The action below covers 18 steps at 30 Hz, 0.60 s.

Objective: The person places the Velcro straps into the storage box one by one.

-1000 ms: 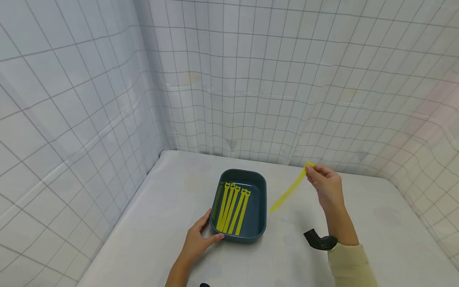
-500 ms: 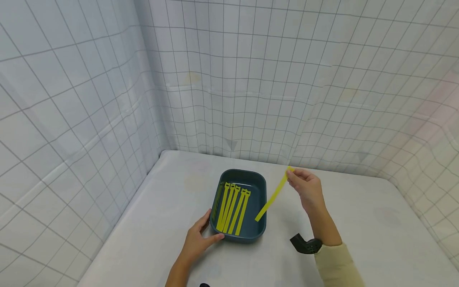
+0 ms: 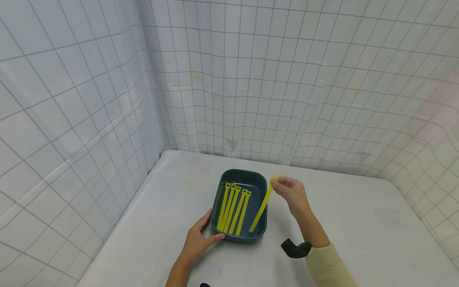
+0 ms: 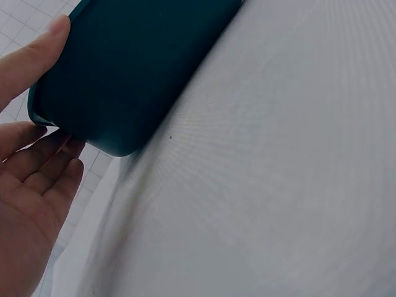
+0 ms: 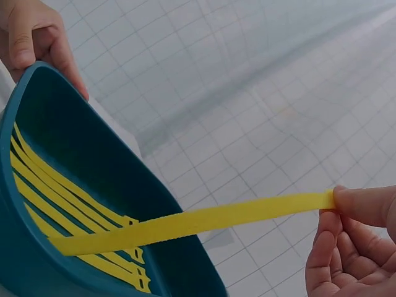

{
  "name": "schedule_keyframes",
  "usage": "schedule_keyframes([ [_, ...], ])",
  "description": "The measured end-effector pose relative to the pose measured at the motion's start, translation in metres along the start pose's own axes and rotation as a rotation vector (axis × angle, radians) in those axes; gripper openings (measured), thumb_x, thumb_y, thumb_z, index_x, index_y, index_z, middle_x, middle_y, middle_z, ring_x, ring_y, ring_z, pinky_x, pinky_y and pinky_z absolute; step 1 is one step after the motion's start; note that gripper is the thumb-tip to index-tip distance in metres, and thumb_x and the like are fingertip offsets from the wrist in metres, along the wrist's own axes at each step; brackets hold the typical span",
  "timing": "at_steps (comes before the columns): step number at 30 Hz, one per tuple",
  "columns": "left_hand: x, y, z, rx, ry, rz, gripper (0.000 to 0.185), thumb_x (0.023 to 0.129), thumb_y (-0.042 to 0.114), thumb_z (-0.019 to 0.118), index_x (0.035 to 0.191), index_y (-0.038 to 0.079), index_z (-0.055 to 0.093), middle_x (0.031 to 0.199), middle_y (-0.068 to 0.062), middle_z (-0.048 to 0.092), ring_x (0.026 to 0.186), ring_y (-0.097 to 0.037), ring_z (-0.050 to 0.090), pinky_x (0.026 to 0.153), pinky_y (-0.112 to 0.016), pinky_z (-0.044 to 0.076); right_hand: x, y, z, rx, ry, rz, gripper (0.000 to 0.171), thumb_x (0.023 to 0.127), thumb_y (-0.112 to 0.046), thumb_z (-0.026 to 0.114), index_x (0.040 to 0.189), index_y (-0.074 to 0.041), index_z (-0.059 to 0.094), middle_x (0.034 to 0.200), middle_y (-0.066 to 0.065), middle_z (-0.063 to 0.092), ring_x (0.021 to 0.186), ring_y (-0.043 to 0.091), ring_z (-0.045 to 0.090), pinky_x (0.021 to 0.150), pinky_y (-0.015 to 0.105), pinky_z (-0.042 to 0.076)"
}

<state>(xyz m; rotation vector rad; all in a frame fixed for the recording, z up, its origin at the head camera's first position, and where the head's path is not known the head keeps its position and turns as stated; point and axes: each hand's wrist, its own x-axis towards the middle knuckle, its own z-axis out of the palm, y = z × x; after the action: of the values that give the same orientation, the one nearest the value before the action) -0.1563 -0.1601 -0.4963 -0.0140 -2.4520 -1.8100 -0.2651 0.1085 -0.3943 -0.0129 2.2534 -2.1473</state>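
A dark teal tray (image 3: pixel 259 236) sits on the white table with several yellow straps (image 3: pixel 233 207) lying side by side in it. My left hand (image 3: pixel 201 238) grips the tray's near left corner, thumb on the front wall and fingers on the left side. The left wrist view shows the tray's outer wall (image 4: pixel 136 68) between thumb and fingers (image 4: pixel 37 173). My right hand (image 3: pixel 279 184) pinches the top end of another yellow strap (image 3: pixel 261 205). It hangs slanted over the tray's right side. In the right wrist view this strap (image 5: pixel 198 223) reaches over the tray's inside (image 5: pixel 93 148).
The table (image 3: pixel 358 223) is covered in white cloth and closed in by grid-patterned curtains (image 3: pixel 251 79) at the left and back. A black wrist mount (image 3: pixel 295 249) sits on my right forearm. Bare table stretches right of the tray.
My right hand has carried the hanging strap leftward, from well right of the tray to over its right side. The left hand and tray have stayed put.
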Motion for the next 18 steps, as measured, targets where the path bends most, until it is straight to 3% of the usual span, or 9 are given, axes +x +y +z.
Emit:
schedule_keyframes([
  [8,-0.007,0.024,-0.002,-0.027,0.002,0.007,0.084,0.07,0.015,0.081,0.138,-0.005,0.036,0.14,-0.02,0.036,0.128,-0.033,0.034,0.103,-0.041,0.032,0.003,0.015,0.01,-0.037,-0.039,0.034,0.031,0.083,-0.02,0.07,0.098,0.005,0.063,0.093,0.009,0.066,0.084,0.019,0.061,0.08,0.025,0.053],
  [18,0.001,-0.003,0.0,-0.008,0.003,-0.003,0.09,0.067,0.031,0.082,0.141,0.006,0.036,0.142,-0.01,0.036,0.13,-0.025,0.033,0.104,-0.035,0.031,0.01,0.028,0.018,-0.172,-0.037,0.005,0.024,0.085,-0.016,0.067,0.097,0.005,0.065,0.09,0.01,0.066,0.08,0.019,0.062,0.081,0.031,0.053],
])
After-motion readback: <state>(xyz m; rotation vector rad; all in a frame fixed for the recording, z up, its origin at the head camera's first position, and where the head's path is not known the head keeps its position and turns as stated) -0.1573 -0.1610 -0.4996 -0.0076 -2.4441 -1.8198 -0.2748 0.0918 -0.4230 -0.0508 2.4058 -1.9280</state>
